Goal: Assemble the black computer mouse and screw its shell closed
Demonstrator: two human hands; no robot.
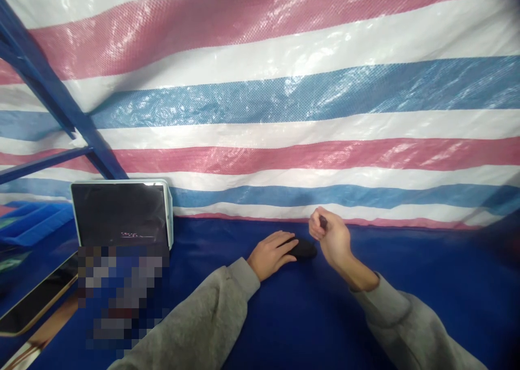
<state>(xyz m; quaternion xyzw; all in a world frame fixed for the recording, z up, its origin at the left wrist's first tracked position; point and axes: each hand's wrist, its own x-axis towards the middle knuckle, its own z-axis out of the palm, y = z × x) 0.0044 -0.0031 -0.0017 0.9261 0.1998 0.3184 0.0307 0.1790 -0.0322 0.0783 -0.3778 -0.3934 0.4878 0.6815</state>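
On the table [304, 321], your left hand [273, 255] touches an object [305, 249], left of your right hand [333, 235]. Farther left stands a tablet [119, 213]; left of that, a phone [38, 298] lies before a tray [43, 229]. A sheet [284, 99] hangs behind.

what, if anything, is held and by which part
The right hand grips a small dark object, one end showing; the gripped part is hidden. The left hand touches a black oval object.

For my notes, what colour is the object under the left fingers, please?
The object is black, shown in head view.
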